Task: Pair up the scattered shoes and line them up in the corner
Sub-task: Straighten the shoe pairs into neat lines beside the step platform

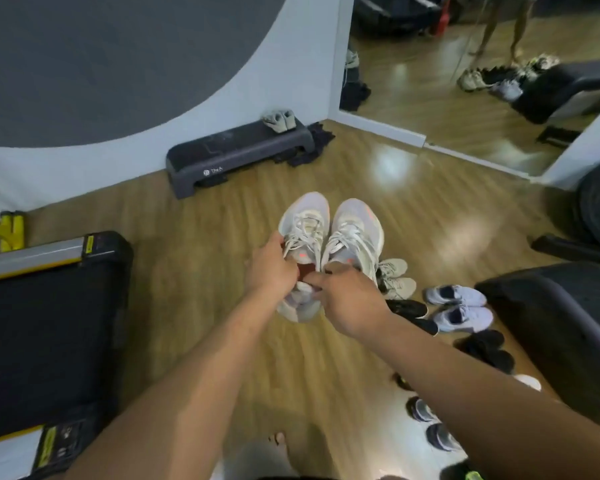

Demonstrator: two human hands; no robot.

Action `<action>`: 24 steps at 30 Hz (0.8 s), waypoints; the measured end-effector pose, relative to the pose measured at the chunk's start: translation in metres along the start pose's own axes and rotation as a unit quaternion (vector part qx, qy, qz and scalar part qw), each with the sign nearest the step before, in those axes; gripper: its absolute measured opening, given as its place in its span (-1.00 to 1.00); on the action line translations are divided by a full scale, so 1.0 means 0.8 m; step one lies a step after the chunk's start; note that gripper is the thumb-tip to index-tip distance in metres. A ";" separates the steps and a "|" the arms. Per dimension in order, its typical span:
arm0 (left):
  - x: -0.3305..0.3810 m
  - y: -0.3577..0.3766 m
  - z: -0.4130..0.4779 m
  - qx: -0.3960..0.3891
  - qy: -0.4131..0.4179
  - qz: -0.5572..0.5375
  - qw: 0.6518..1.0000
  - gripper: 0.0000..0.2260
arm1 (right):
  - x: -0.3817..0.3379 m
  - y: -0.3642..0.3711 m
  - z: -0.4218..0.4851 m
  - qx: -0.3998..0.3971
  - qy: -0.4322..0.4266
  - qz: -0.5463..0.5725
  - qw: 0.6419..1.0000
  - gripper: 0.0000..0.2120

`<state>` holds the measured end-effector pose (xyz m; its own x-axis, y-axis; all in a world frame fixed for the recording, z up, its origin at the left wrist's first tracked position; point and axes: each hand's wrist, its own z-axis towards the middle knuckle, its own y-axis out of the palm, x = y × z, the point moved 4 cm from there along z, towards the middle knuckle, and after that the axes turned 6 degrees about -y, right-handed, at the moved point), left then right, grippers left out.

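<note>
Two white sneakers with orange accents are held side by side above the wood floor, toes pointing away from me. My left hand (pixel 270 271) grips the left sneaker (pixel 303 225) at its collar. My right hand (pixel 347 301) grips the right sneaker (pixel 357 230) at its heel opening. A beige pair (pixel 279 120) sits on a dark step platform (pixel 236 154) against the wall near the corner. On the floor to my right lie a beige pair (pixel 395 278), a light lilac pair (pixel 459 306), black shoes (pixel 409 311) and grey shoes (pixel 430 424).
A treadmill (pixel 45 323) stands at my left. A dark bench (pixel 561 327) and exercise gear (pixel 596 209) crowd the right. A wall mirror (pixel 465 64) meets the corner and reflects a person's legs and shoes. A dark cloth (pixel 317 140) lies beside the platform.
</note>
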<state>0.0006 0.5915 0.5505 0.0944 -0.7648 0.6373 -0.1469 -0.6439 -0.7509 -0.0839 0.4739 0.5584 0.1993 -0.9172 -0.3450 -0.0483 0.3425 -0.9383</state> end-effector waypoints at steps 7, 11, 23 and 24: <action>0.000 -0.029 0.126 -0.147 0.119 0.021 0.982 -0.57 | 0.035 0.007 0.174 -0.034 0.012 -0.008 0.999 -0.76; -0.006 -0.014 0.211 -0.160 0.130 0.068 0.976 -0.54 | 0.069 0.020 0.278 -0.094 -0.015 -0.025 0.995 -0.80; 0.075 -0.017 0.510 -0.032 0.036 0.057 0.997 -0.79 | 0.200 -0.012 0.586 -0.152 -0.104 0.036 0.982 -0.61; 0.082 -0.016 0.530 -0.024 0.022 0.050 0.998 -0.81 | 0.209 -0.014 0.605 -0.154 -0.111 0.027 0.981 -0.55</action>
<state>0.4265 0.5398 0.5289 0.0339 -0.8230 0.5670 -0.2011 -0.5614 -0.8028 0.4236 0.4157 0.5228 0.3958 -0.8204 -0.4126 -0.3511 0.2800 -0.8935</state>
